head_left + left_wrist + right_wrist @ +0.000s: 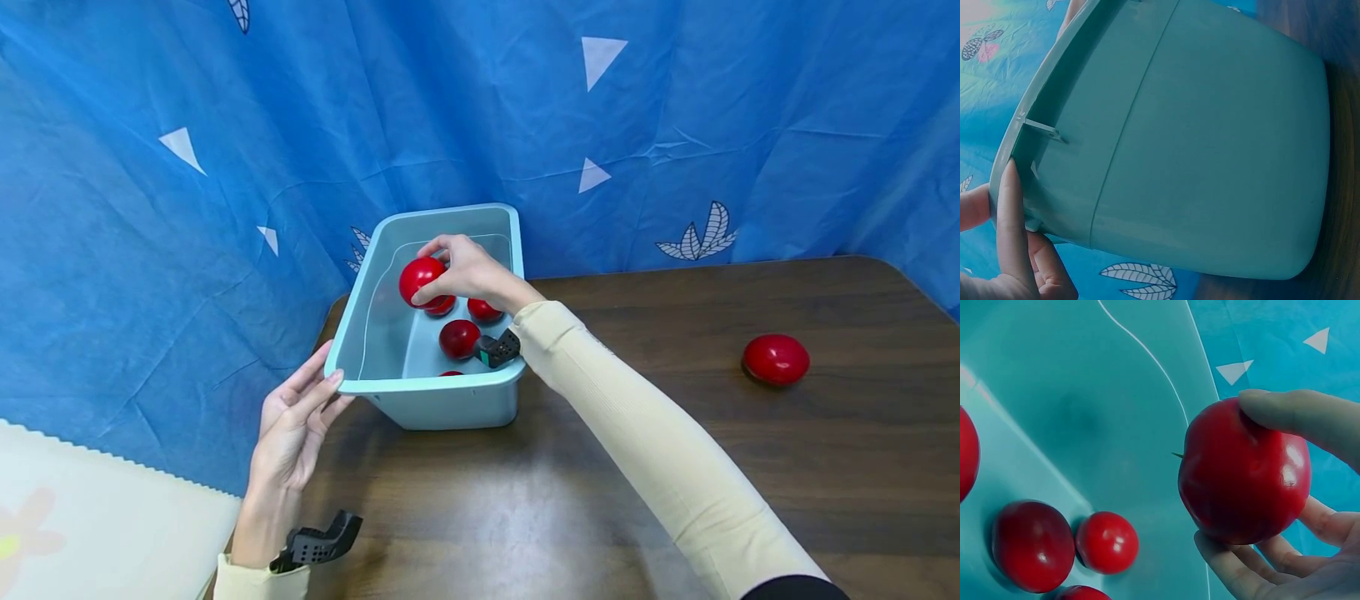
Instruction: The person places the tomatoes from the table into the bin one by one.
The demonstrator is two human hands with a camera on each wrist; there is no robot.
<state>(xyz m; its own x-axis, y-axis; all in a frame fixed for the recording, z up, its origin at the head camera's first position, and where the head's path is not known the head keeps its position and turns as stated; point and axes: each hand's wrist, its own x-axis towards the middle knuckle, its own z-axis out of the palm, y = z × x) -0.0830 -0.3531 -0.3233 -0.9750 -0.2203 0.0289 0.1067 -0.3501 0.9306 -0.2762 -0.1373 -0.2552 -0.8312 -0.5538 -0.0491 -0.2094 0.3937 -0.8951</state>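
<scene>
A staged recording corner: blue patterned cloth backdrop (480, 108) behind a dark wooden table (675, 467).

- My right arm wears a long cream sleeve (660, 450) of finely ribbed, close-fitting knit, running from the wrist up past the elbow.
- At the upper end of that sleeve a dark, almost black garment edge (795, 588) shows at the bottom of the head view.
- A small black wrist camera mount (497, 349) with a teal patch sits at my right wrist, at the sleeve's cuff.
- My left wrist carries a cream cuff (258, 580) of the same knit.
- On it sits a black plastic bracket (318, 543), angular, with rows of small holes.
- My left hand (294, 425) and right hand (468, 271) are bare: no gloves, rings or watch visible.
</scene>
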